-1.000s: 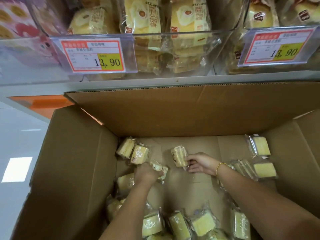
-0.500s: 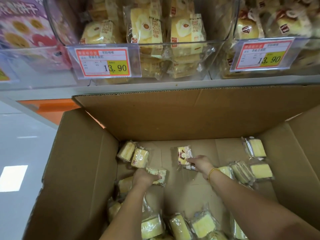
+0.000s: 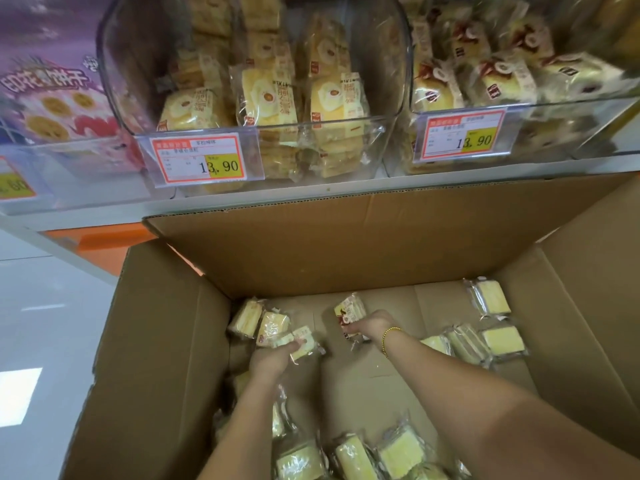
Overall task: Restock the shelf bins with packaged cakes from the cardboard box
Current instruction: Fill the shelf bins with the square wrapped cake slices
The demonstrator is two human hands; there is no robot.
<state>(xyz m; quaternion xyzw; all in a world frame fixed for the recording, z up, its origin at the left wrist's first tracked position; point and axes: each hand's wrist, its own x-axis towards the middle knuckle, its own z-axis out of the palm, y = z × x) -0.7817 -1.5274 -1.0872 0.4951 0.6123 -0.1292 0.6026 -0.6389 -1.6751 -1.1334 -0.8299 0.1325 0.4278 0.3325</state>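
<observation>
While the right hand (image 3: 372, 327) keeps its pinch on one packaged cake (image 3: 349, 311), which has turned over the last second so that its printed face now shows, the left hand (image 3: 273, 358) has gone from reaching to gripping. Its thumb and fingers are now curled round a second cake (image 3: 302, 342) low in the cardboard box (image 3: 156, 341). The head has also tipped up, so more of the shelf bins (image 3: 110, 74) above the box's far flap is in view than before. I judge that the pick is done and the carry up to a bin comes next, with one cake in each hand.

Both hands are clamped, each on its own cake, and they stand apart. The left is nearer the box's left wall and the right is about mid-floor, both toward the far wall. Each held cake sticks out past the fingers on the far-wall side. Whether the cakes are lifted clear of the box floor or rest on it I cannot tell.

More stock lies in the box:
- two cakes (image 3: 242, 318) in the far left corner, just beside the left hand's cake
- a cluster (image 3: 502, 339) by the right wall, beyond the right forearm
- a row (image 3: 353, 455) along the near wall, under the arms

The bins above the box already hold many packs. Which bin these two cakes belong in I cannot tell.
</observation>
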